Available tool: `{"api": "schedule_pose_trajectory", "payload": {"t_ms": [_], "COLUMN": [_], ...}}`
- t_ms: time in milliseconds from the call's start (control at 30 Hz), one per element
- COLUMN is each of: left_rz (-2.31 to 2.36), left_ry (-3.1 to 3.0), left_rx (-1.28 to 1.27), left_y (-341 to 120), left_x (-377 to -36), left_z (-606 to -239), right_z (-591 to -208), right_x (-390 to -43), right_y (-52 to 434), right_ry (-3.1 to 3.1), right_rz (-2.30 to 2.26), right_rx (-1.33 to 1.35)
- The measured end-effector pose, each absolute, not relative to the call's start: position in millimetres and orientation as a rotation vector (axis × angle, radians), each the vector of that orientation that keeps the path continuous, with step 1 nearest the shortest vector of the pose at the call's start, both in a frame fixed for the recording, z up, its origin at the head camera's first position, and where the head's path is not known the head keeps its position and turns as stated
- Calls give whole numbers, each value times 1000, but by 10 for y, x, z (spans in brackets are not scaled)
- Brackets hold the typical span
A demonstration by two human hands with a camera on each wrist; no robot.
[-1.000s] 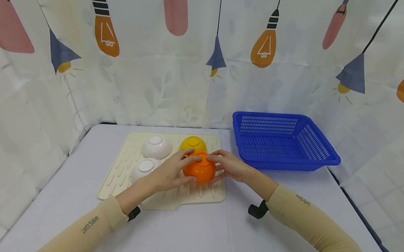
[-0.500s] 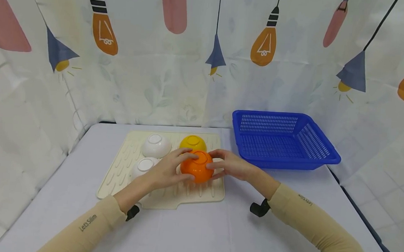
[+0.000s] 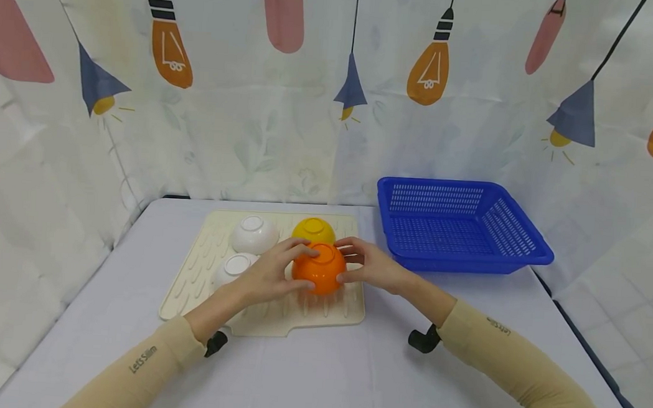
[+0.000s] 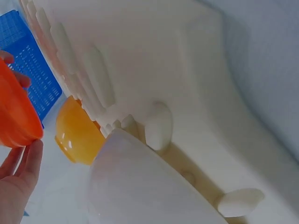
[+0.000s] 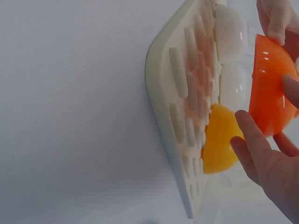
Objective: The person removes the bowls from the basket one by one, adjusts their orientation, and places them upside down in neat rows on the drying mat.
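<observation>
An upturned orange bowl [image 3: 319,268] hangs slightly tilted just above the cream draining mat [image 3: 193,277]. My left hand [image 3: 283,269] grips its left side and my right hand [image 3: 359,263] grips its right side, fingers curled round the rim. The right wrist view shows the orange bowl [image 5: 271,93] clear of the mat [image 5: 173,93], with my right hand [image 5: 261,158] under it. In the left wrist view only an edge of the orange bowl [image 4: 14,116] and my left fingertips [image 4: 21,172] show.
On the mat an upturned yellow bowl [image 3: 314,229] sits behind the orange one, and two upturned white bowls [image 3: 253,234] [image 3: 235,266] lie to its left. A blue mesh basket [image 3: 460,224] stands at the back right. Patterned curtains close in the table.
Both hands have kept hold of the orange bowl, and it has risen and tipped a little. My right fingers have slid from its top down to its side.
</observation>
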State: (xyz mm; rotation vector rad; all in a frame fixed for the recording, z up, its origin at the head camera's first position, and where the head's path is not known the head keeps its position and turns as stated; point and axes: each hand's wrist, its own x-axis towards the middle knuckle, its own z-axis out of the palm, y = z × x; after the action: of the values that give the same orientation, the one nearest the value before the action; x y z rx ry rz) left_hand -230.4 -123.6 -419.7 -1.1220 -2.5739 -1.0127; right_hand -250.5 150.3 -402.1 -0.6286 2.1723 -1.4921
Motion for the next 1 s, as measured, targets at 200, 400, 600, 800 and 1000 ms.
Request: {"api": "schedule_pose_trajectory", "payload": {"t_ms": [200,400,600,800,1000], "left_rz": [-1039,-1041,-1036,-1006,-984], "left_ry": [-2575,-2576,-2570,-2602,-2642], "left_rx": [-1116,-1114,-1143,-1119,-1089], "left_y": [-1237,-1247,-1279,-1315,-1334], "left_x": [-2304,-2306,-2314,-2342,-2358], "left_z": [-4203,-4186,-4176,-4180,-4193], "right_z": [-4051,-4037,-4069,-4171,-4219], "right_x": [-2506,-2469,-2457,-2462,-2477], "right_y": [1494,1455,1467,1461,1404], "right_ry": [2197,2327,2445,2548,2625], "right_rz": [-1469,-1356,-1240,-1136,-1074], "right_rx": [-729,-941,-1160,-1302,-1350]}}
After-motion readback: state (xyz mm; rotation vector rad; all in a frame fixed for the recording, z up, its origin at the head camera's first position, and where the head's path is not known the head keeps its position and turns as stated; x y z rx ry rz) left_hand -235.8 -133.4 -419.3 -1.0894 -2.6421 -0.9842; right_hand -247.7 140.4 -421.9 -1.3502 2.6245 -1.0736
